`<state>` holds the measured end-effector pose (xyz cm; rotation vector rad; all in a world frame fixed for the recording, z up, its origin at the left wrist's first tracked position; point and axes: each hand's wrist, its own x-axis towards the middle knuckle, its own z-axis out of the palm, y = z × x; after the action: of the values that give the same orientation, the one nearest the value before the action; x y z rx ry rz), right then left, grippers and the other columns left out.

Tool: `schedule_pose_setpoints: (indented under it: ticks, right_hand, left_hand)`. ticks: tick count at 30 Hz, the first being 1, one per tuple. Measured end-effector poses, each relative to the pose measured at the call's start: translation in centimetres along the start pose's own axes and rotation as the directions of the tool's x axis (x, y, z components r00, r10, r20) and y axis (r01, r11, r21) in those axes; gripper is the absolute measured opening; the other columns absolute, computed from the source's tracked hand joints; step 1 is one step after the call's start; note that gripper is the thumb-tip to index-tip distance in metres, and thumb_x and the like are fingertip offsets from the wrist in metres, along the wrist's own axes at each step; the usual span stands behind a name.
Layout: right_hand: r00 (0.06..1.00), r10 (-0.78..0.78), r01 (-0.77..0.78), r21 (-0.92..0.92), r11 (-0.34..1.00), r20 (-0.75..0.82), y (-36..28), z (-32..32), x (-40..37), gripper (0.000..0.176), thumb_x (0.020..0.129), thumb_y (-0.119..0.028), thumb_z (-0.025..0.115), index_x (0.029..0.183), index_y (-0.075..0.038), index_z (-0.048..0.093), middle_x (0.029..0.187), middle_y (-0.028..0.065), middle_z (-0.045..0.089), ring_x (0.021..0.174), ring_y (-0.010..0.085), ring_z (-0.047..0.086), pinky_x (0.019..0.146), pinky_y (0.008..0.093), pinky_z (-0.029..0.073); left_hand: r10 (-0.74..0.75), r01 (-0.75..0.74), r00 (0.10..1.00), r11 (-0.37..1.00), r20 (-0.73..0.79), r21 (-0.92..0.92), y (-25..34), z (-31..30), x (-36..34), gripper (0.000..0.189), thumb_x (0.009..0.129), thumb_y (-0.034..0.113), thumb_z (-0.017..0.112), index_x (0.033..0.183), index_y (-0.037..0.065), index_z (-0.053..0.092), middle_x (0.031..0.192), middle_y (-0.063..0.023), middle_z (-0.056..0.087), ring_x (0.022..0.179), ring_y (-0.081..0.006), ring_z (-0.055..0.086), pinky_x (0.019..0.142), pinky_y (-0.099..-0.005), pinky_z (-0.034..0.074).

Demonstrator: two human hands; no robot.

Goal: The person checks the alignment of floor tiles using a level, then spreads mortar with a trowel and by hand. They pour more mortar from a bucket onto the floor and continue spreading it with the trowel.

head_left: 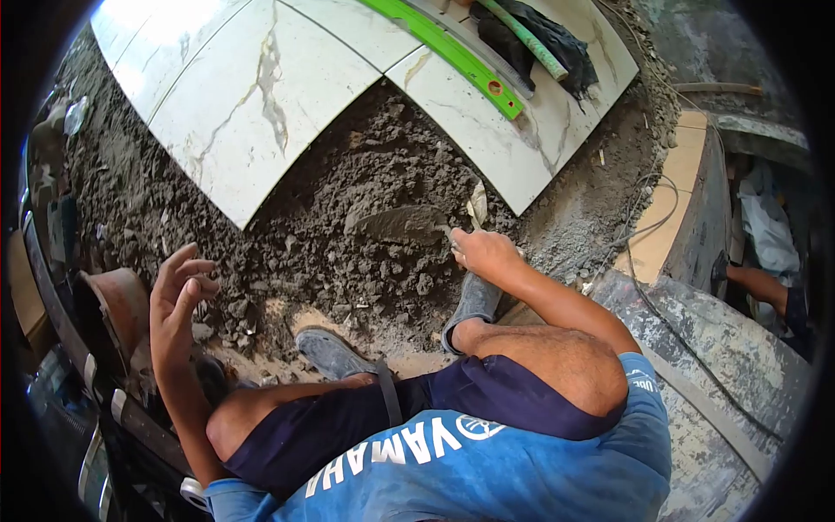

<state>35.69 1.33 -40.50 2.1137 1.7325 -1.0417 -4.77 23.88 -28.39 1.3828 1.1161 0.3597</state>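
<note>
Loose mortar (348, 261) surrounds the trowel (400, 224), tiles (252, 96) beyond.

Single head cam, fisheye w/ dark rounded corners, sits just above the squatting person's knees (591, 365) & looks steeply down & fwd, v. close on the mortar bed (348, 217), laid tiles (252, 96) across the frame top, right edge dim, poss. a raised ledge (687, 226) there.

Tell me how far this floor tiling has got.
Done: marble-look tiles are laid at the top, a green level lying on them. In hand: the right hand holds a trowel in the mortar bed; the left hand is open, empty. Left: that mortar is lumpy and bare of tile.
</note>
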Motion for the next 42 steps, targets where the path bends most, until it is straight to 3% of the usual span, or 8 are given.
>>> schedule_pose_setpoints:
  ticks: [16, 18, 20, 23, 30, 32, 34, 42]
  right_hand:
    - [0.993, 0.112, -0.098, 0.272, 0.957, -0.039, 0.7, -4.1, 3.8, 0.039, 0.095, -0.036, 0.054, 0.11, 0.0, 0.051, 0.092, 0.0238, 0.067, 0.085, 0.0443, 0.065, 0.078, 0.0506, 0.05]
    - [0.971, -0.159, 0.082, 0.379, 0.922, 0.177, 0.7, 3.5, 3.3, 0.037, 0.095, -0.035, 0.055, 0.109, 0.0, 0.052, 0.078, 0.0152, 0.063, 0.067, 0.0328, 0.063, 0.064, 0.0436, 0.053]
    - [0.819, 0.022, -0.408, 0.555, 0.724, 0.573, -2.7, 2.1, 0.4, 0.034, 0.095, -0.034, 0.055, 0.106, -0.002, 0.052, 0.07, 0.0069, 0.054, 0.057, 0.0195, 0.055, 0.051, 0.0348, 0.049]
    - [0.708, -0.052, -0.418, 0.478, 0.773, 0.704, -2.7, 0.4, -0.5, 0.032, 0.096, -0.033, 0.054, 0.106, -0.003, 0.05, 0.067, 0.0044, 0.05, 0.053, 0.0138, 0.052, 0.045, 0.031, 0.046]
    - [0.856, -0.063, -0.238, 0.499, 0.834, 0.513, -1.8, 2.8, -1.3, 0.029, 0.097, -0.03, 0.053, 0.105, -0.002, 0.05, 0.063, 0.0054, 0.051, 0.048, 0.0151, 0.051, 0.04, 0.0337, 0.041]
    - [0.781, 0.006, -0.314, 0.384, 0.868, 0.625, -4.1, -0.1, -1.7, 0.035, 0.094, -0.032, 0.056, 0.105, 0.001, 0.052, 0.076, 0.016, 0.061, 0.064, 0.0272, 0.061, 0.06, 0.0421, 0.049]
    - [0.835, -0.15, 0.009, 0.259, 0.966, 0.53, -3.0, 1.4, -1.4, 0.039, 0.092, -0.034, 0.058, 0.108, 0.001, 0.054, 0.09, 0.0238, 0.065, 0.085, 0.0392, 0.064, 0.077, 0.0459, 0.049]
    - [0.824, -0.196, 0.118, 0.177, 0.977, 0.531, -4.6, 2.9, 0.1, 0.045, 0.091, -0.04, 0.057, 0.114, -0.001, 0.056, 0.102, 0.0286, 0.065, 0.097, 0.0455, 0.062, 0.082, 0.0496, 0.048]
  left_hand:
    - [0.031, -0.035, 0.998, 0.996, -0.048, -0.079, -0.7, -1.1, -2.4, 0.048, 0.095, 0.026, 0.06, 0.135, 0.0, 0.049, 0.112, -0.0101, 0.063, 0.089, -0.0117, 0.06, 0.081, -0.027, 0.048]
    - [0.033, -0.039, 0.996, 0.997, -0.085, -0.068, -1.2, -1.4, -2.6, 0.048, 0.095, 0.026, 0.06, 0.135, 0.001, 0.049, 0.112, -0.0096, 0.063, 0.089, -0.0117, 0.059, 0.081, -0.027, 0.048]
    - [0.022, -0.03, 0.997, 0.995, -0.078, -0.099, -1.5, -1.4, -2.8, 0.048, 0.095, 0.027, 0.061, 0.135, 0.001, 0.049, 0.112, -0.0095, 0.063, 0.089, -0.0119, 0.06, 0.081, -0.0272, 0.048]
    - [0.018, -0.028, 0.996, 0.994, -0.088, -0.108, -1.6, -1.5, -2.6, 0.048, 0.095, 0.027, 0.061, 0.134, 0.001, 0.05, 0.111, -0.0099, 0.063, 0.089, -0.0123, 0.06, 0.081, -0.0273, 0.048]
    - [0.017, -0.024, 0.997, 0.995, -0.082, -0.097, -2.8, -1.8, -2.5, 0.047, 0.096, 0.026, 0.06, 0.134, 0.001, 0.05, 0.111, -0.0108, 0.064, 0.091, -0.0139, 0.061, 0.082, -0.0287, 0.05]
    - [-0.053, 0.044, 0.995, 0.993, -0.079, -0.107, -3.7, -1.9, -2.2, 0.045, 0.096, 0.023, 0.059, 0.134, 0.001, 0.049, 0.11, -0.0109, 0.064, 0.092, -0.0148, 0.062, 0.083, -0.0294, 0.05]
    - [-0.17, 0.165, 0.985, 0.979, -0.033, -0.12, -5.8, -2.2, -1.6, 0.04, 0.097, 0.022, 0.058, 0.129, -0.001, 0.052, 0.108, -0.0114, 0.064, 0.092, -0.0162, 0.063, 0.081, -0.0305, 0.053]
    - [-0.45, 0.386, 0.88, 0.862, 0.149, 0.328, -13.9, 1.0, 0.2, 0.042, 0.093, 0.022, 0.063, 0.126, -0.003, 0.056, 0.12, -0.0168, 0.065, 0.109, -0.0253, 0.063, 0.094, -0.0359, 0.05]
